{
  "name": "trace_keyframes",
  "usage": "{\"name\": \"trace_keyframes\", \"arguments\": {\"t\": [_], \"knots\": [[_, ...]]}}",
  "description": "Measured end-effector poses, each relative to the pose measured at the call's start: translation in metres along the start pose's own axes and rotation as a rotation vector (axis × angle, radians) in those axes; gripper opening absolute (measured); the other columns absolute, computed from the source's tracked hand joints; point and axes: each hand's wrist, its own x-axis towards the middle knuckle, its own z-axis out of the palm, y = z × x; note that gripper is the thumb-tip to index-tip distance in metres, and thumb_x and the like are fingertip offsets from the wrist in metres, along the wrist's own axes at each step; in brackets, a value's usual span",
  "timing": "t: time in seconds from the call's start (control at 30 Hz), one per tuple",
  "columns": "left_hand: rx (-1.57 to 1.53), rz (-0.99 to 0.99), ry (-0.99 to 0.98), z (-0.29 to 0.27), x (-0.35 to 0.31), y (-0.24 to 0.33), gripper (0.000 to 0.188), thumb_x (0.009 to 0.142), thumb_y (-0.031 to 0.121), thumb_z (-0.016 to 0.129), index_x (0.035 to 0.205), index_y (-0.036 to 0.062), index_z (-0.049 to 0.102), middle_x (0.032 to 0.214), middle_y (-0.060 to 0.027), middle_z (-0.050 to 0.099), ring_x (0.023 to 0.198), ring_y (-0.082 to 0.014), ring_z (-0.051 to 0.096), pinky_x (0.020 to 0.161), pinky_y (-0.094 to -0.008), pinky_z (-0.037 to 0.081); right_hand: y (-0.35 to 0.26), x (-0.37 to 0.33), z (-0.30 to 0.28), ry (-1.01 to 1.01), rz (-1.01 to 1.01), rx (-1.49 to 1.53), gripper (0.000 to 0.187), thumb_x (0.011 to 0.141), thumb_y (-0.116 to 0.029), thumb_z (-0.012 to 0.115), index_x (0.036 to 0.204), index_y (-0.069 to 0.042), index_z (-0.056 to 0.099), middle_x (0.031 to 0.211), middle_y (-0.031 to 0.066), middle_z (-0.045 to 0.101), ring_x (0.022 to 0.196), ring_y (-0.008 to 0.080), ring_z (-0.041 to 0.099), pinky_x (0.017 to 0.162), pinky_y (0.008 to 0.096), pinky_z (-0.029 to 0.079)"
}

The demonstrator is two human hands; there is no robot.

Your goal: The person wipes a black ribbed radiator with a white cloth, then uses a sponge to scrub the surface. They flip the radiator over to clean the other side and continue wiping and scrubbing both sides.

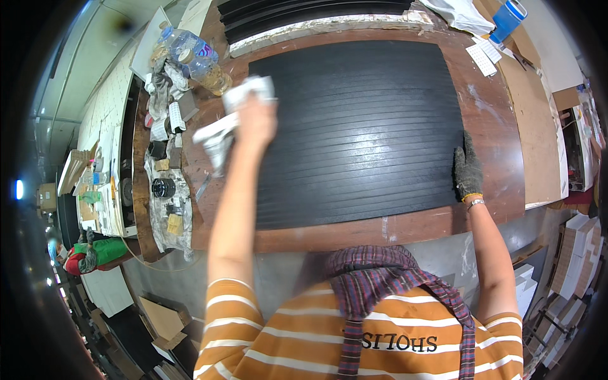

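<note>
A stack of black strips or slats (361, 133) lies side by side as one wide panel on the brown wooden table (405, 223). At the panel's upper left corner, my bare left hand (256, 120) is closed on a crumpled white cloth (218, 136), and part of the cloth hangs down to the left. That hand is blurred by motion. My right hand (468, 168), in a dark grey work glove, rests along the panel's right edge with its fingers stretched out.
Clear plastic bottles (206, 71) stand at the far left, above rags and small blocks (166, 163). More black strips (310, 22) are stacked at the back. A blue bottle (506, 22) and white cards (482, 56) are back right. Another person (95, 253) is at the left.
</note>
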Motion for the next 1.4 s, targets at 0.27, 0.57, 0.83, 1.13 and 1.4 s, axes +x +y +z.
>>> {"name": "trace_keyframes", "arguments": {"t": [0.27,0.57,0.83,1.13,1.4], "knots": [[0.078,0.449,0.117,0.069,0.064,0.039,0.054,0.097,0.022,0.06,0.149,0.0108,0.052,0.146,-0.0197,0.056,0.131,-0.0385,0.055,0.11,-0.0482,0.043,0.0,0.001,-0.001,-0.013,0.023,0.003,0.057,0.104,-0.03,0.052,0.158,-0.016,0.04,0.153,0.0178,0.051,0.134,0.0394,0.055,0.11,0.0451,0.045],[-0.259,0.444,-0.211,0.115,-0.026,0.141,0.061,0.101,0.029,0.055,0.153,0.0001,0.042,0.157,-0.0238,0.044,0.143,-0.0383,0.046,0.117,-0.0505,0.038,0.009,0.001,0.006,0.034,-0.043,0.023,0.055,0.107,-0.029,0.048,0.158,-0.011,0.041,0.157,0.0175,0.048,0.138,0.0377,0.052,0.113,0.0421,0.043],[-0.096,0.607,-0.319,0.039,-0.23,-0.01,0.056,0.09,0.008,0.057,0.146,0.0054,0.056,0.151,-0.0158,0.056,0.143,-0.034,0.048,0.12,-0.0542,0.033,0.008,0.004,0.005,0.003,0.047,-0.096,0.055,0.106,-0.04,0.045,0.16,-0.027,0.039,0.147,0.0175,0.058,0.13,0.0416,0.058,0.108,0.0481,0.045],[0.108,0.134,-0.261,-0.042,-0.248,-0.016,0.06,0.099,0.023,0.052,0.144,-0.0161,0.046,0.145,-0.0365,0.05,0.136,-0.0486,0.047,0.117,-0.0583,0.032,0.015,0.006,0.007,0.003,-0.017,-0.112,0.057,0.107,-0.042,0.043,0.16,-0.024,0.037,0.147,0.0194,0.058,0.129,0.0439,0.058,0.107,0.0491,0.045],[-0.682,-0.52,0.38,-0.017,-0.305,-0.137,0.038,0.11,0.028,0.053,0.117,-0.0075,0.063,0.092,-0.0056,0.067,0.086,-0.0155,0.057,0.081,-0.0325,0.049,0.035,0.016,0.009,-0.033,-0.08,-0.057,0.057,0.107,-0.036,0.047,0.16,-0.015,0.039,0.157,0.0168,0.049,0.138,0.0366,0.053,0.114,0.0425,0.039]]}}
